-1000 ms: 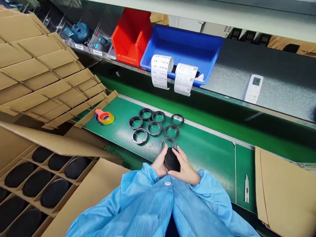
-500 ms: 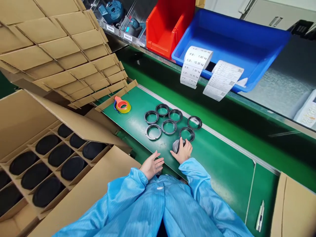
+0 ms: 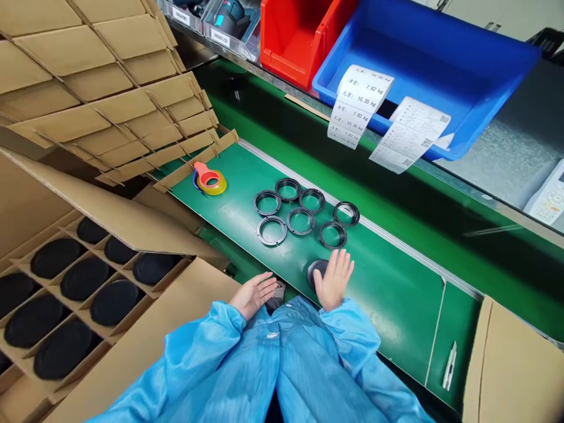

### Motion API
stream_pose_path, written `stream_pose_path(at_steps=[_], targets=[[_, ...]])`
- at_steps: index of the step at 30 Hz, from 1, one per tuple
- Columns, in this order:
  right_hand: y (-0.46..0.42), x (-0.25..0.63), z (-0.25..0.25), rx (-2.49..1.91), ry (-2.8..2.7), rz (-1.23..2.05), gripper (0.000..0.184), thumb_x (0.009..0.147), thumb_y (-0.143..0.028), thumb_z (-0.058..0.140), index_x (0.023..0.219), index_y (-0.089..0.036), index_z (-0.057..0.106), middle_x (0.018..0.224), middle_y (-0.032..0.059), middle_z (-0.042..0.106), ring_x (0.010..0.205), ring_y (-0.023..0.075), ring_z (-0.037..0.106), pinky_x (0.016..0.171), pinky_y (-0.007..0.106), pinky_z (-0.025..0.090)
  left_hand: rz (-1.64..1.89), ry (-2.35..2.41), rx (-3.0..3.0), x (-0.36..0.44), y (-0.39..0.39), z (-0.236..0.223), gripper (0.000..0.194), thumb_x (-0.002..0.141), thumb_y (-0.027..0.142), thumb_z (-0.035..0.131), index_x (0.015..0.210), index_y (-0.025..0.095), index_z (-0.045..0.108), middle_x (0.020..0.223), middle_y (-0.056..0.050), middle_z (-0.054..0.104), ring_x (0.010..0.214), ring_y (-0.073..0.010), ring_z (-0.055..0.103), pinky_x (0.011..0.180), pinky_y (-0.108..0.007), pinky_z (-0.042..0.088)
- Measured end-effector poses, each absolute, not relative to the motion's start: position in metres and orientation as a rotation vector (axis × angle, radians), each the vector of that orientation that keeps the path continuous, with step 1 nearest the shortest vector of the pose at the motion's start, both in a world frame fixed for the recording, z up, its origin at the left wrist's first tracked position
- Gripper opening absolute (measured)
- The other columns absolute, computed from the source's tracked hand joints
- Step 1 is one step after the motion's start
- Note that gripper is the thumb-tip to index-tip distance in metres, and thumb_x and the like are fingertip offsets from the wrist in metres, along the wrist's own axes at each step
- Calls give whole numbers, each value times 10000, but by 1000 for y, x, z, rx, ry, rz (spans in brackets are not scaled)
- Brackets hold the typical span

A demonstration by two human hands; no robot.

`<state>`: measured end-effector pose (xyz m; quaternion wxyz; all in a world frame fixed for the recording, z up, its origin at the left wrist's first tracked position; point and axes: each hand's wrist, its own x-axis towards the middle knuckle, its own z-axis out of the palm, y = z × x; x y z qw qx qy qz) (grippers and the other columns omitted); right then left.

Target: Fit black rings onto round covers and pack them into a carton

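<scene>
On the green table several black rings lie flat in a loose group. Nearer me is a dark round disc, partly hidden by my right hand. That hand is open with its fingers stretched out, over the disc's right side; whether it touches the disc I cannot tell. My left hand is held off the table's near edge, palm up and fingers apart, holding nothing.
At left an open carton holds several black round pieces in cardboard cells. Above it leans a cardboard divider grid. A tape roll and a utility knife lie on the table. Red and blue bins stand on the shelf.
My right hand has opened from its grasp on the disc, its fingers now straightened. The disc lies on the table by it. My left hand stays open. The view has shifted slightly.
</scene>
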<state>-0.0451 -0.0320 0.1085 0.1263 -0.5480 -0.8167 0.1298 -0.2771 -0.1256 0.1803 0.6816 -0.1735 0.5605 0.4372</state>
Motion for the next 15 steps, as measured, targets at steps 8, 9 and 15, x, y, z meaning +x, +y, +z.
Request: stream_pose_path(at_steps=[8,9,15], targets=[[-49,-27,93,-1394,-2319,610,854,825,-703,604,1553,-312,384,1624,215,274,1455,530,200,1070,793,98,1056,1272,-301,-241,-147,192,151,876,325,636,920,194,699,972,-35,716,970,-174,665,938,-275,507],[-53,-20,96,-1377,-2303,645,885,807,-701,623,1562,-317,367,1636,227,217,1446,567,164,1020,832,129,1086,1272,-302,-233,-154,193,158,847,338,666,891,192,705,940,-43,712,949,-188,667,955,-307,506],[-40,-17,98,-1494,-2239,817,1092,608,-716,728,1555,-287,392,1463,262,427,1318,626,380,955,841,300,1244,1408,-318,-208,-185,180,233,603,268,853,704,154,677,734,-73,628,768,-234,630,1003,-577,460]])
